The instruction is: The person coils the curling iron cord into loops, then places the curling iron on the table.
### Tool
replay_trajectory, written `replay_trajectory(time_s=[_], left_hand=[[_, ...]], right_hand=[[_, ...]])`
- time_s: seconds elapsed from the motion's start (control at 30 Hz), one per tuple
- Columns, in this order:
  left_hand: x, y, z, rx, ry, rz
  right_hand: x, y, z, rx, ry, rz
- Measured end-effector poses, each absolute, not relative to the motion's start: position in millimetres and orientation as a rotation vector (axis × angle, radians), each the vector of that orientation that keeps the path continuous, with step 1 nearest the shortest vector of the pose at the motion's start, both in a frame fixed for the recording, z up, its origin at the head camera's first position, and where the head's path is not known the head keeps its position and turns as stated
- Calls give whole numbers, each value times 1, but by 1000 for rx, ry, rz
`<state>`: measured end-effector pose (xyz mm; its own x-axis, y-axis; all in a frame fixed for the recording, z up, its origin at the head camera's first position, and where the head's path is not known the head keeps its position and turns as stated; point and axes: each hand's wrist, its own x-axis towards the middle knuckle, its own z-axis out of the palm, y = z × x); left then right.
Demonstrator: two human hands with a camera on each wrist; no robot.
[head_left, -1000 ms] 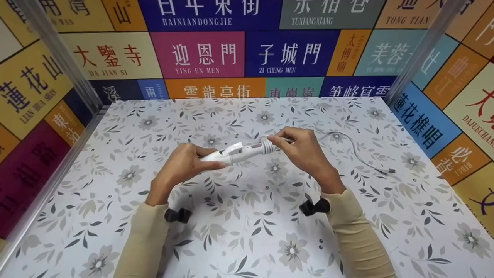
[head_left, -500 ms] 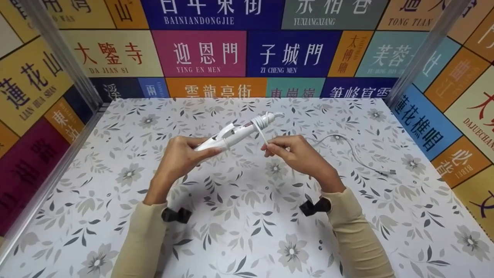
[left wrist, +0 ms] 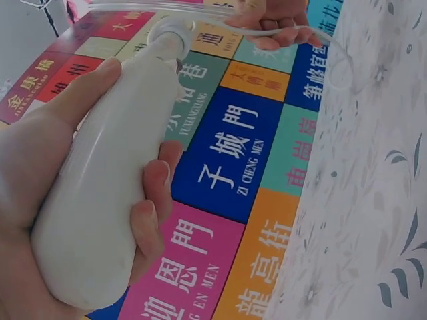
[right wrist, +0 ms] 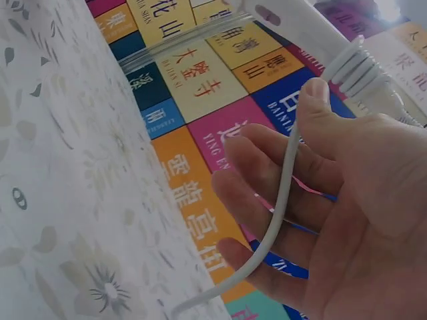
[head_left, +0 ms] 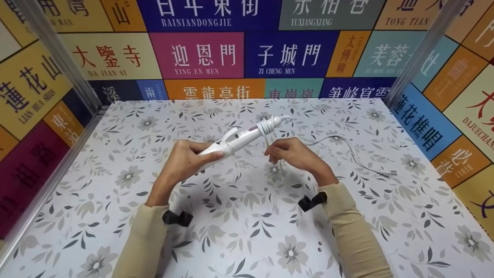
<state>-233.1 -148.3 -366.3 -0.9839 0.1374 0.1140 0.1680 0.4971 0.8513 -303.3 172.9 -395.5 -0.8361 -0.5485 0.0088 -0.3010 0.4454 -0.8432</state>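
Observation:
My left hand (head_left: 185, 160) grips the smooth, rounded end of a white curling iron (head_left: 241, 142), thumb along one side and fingers curled round the other. The iron is held above the table, tilted up to the right, with a raised lever midway. Several turns of its power cord (head_left: 266, 126) are wound round the far end. Just below and right of those turns, my right hand (head_left: 295, 154) holds the cord between thumb and fingers. In the right wrist view the loose cord (right wrist: 283, 183) runs down across the bent fingers.
The rest of the cord (head_left: 347, 146) curves over the floral-patterned table (head_left: 247, 231) to its plug (head_left: 388, 173) on the right. Panels with colourful signs (head_left: 197, 54) stand behind and at both sides, with clear posts at the back corners.
My right hand has come round from the iron's far end to below it, drawing the cord along. The iron's far end has swung upward, and the cord wraps it there.

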Motion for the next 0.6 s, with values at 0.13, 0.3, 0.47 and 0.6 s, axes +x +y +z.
replay_trajectory(time_s=[0.13,0.3,0.47,0.6], left_hand=[[-234,-151,-369,-349,-2722,-1531],[-235,-154,-372,-475,-2792,-1514],[-236,-157,-376,-580,-2882,-1467],[-236,-160,-376,-638,-2909,-1478]], right_hand=[[-306,171,-399,-682,2421,-1358],[-307,176,-401,-569,2507,-1475],[-307,182,-398,-685,2584,-1569],[-302,183,-390,-581,2559,-1561]])
